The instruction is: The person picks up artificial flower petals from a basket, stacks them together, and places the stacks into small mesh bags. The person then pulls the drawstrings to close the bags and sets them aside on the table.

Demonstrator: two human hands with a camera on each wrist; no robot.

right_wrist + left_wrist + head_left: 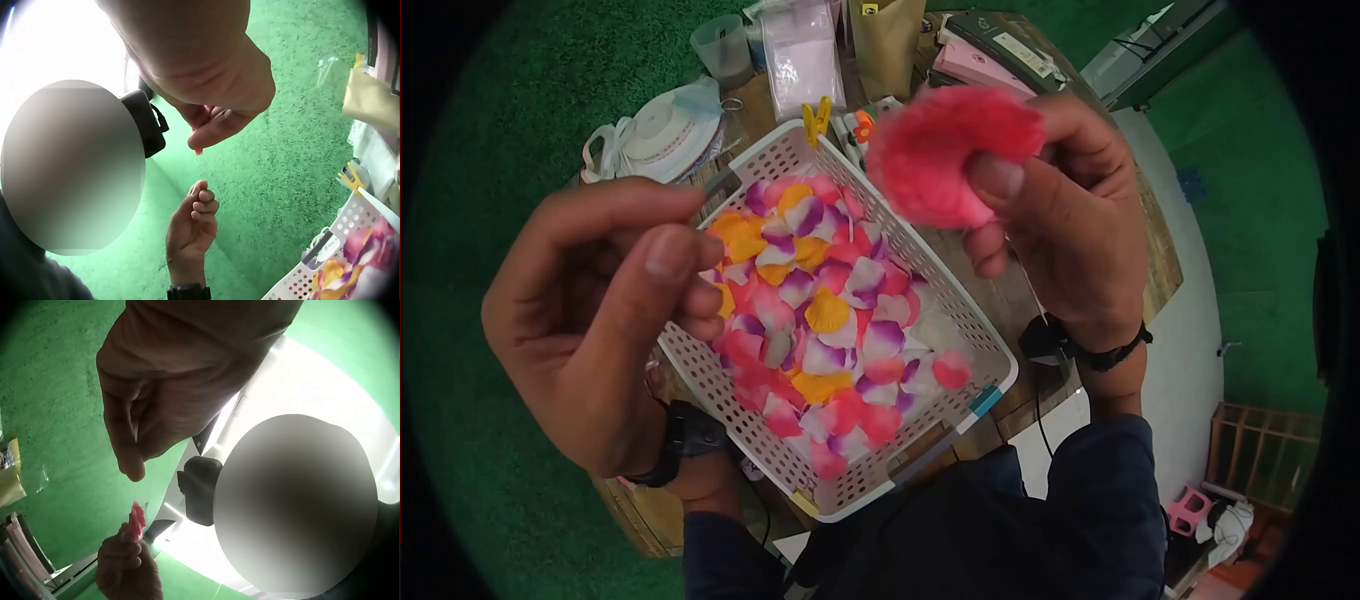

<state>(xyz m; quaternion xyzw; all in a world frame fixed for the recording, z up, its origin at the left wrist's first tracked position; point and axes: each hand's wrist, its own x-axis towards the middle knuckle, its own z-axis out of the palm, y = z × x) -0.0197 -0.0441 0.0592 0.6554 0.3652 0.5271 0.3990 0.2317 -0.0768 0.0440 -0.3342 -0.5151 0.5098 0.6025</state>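
Observation:
My right hand (pixel 1070 200) is raised above the right side of a white perforated basket (pixel 945 300). It pinches a bunch of deep pink artificial flower petals (pixel 935 145) between thumb and fingers; the bunch bends and looks slightly blurred. Side-on in the left wrist view, the petals (pixel 137 520) stick up from the fingertips. Over the basket's left edge, my left hand (pixel 600 310) has its fingers curled and its thumb close to the index finger, with nothing visible between them. Loose petals (pixel 825 312) in pink, orange and white-purple fill much of the basket.
A yellow clip (pixel 816 120) grips the basket's far rim. Behind it on the wooden table (pixel 1155 250) are clear plastic packs (pixel 800 65), a paper bag (pixel 887 45) and flat boxes (pixel 995 55). A ribbon roll (pixel 665 130) and a plastic cup (pixel 723 50) are at the back left.

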